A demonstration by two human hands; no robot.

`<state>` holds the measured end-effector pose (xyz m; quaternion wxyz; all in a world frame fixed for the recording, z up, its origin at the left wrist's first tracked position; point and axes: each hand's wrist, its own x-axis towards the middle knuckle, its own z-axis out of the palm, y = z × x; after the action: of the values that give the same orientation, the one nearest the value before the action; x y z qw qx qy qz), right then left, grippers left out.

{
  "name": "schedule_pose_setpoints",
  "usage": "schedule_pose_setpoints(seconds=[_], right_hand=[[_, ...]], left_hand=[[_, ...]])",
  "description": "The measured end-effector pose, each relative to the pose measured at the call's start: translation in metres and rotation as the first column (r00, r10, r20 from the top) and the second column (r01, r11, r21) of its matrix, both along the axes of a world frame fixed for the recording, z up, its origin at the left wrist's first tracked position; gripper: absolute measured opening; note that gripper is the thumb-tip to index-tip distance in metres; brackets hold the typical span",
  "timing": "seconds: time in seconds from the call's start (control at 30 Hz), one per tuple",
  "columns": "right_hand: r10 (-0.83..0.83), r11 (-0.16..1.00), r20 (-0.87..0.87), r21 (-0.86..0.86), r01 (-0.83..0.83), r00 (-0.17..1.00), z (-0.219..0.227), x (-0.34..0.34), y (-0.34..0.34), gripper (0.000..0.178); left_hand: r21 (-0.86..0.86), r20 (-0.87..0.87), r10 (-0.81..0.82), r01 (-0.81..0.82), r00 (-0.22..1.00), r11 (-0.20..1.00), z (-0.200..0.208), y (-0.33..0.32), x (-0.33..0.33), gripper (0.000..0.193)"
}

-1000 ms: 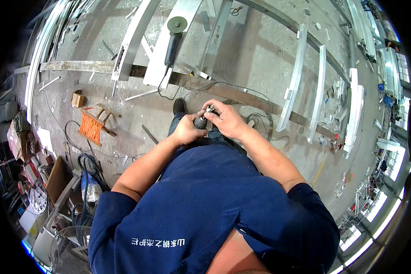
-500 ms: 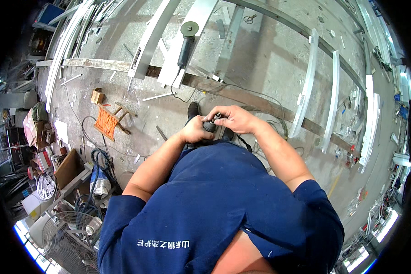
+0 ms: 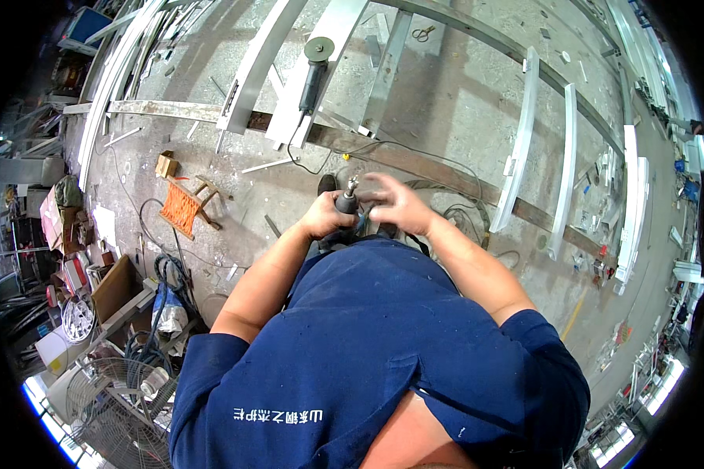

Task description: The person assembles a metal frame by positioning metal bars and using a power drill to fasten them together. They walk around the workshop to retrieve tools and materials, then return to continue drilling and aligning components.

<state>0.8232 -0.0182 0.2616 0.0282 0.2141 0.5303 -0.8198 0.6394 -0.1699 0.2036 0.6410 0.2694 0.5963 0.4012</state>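
In front of my belly, my left hand (image 3: 321,214) is closed around a dark power drill (image 3: 346,203). Its silver tip points up and away from me, while most of its body is hidden by the hand. My right hand (image 3: 400,206) is just to the right of that tip, apart from it, with its fingers spread and somewhat blurred. Farther off, an angle grinder (image 3: 314,82) with a round disc lies on a wide pale metal profile (image 3: 335,33), its cord trailing toward me.
Long rails (image 3: 426,166) cross the floor ahead, bearing several metal bars (image 3: 522,144). A small wooden stool with an orange woven seat (image 3: 181,209) lies at left. Scissors (image 3: 423,34) rest on the far floor. Clutter and a wire-caged fan (image 3: 113,406) stand at lower left.
My right hand has come off the drill's tip and opened, moving slightly right. The tip now shows. My left hand still grips the drill, having shifted a little left.
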Motion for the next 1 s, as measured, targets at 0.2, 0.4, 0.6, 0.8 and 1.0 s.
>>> schedule_pose_setpoints(seconds=[0.2,0.4,0.6,0.8,1.0], right_hand=[[-0.176,0.984,-0.009,-0.032,0.175,0.984,-0.004,-0.016,0.005,0.066],[-0.075,0.935,-0.049,-0.352,0.054,0.996,0.003,-0.019,0.003,0.067],[-0.040,0.819,0.044,0.574,0.008,0.998,0.035,-0.025,0.006,0.052],[0.420,-0.401,0.167,0.916,0.017,0.892,-0.015,-0.059,0.005,0.039],[0.335,-0.692,0.557,0.693,-0.203,0.760,-0.027,-0.086,-0.003,0.019]], left_hand=[[-0.045,0.044,0.114,-0.112,0.993,0.993,0.020,0.008,-0.004,0.020],[-0.076,0.035,0.190,-0.187,0.981,0.979,0.020,0.008,-0.009,0.017],[-0.118,-0.002,0.182,-0.181,0.983,0.976,0.015,0.001,-0.025,0.020],[-0.057,0.037,0.064,-0.062,0.997,0.996,-0.001,0.024,-0.008,0.022],[-0.098,-0.204,0.021,-0.042,0.979,0.994,-0.028,0.028,0.013,0.022]])
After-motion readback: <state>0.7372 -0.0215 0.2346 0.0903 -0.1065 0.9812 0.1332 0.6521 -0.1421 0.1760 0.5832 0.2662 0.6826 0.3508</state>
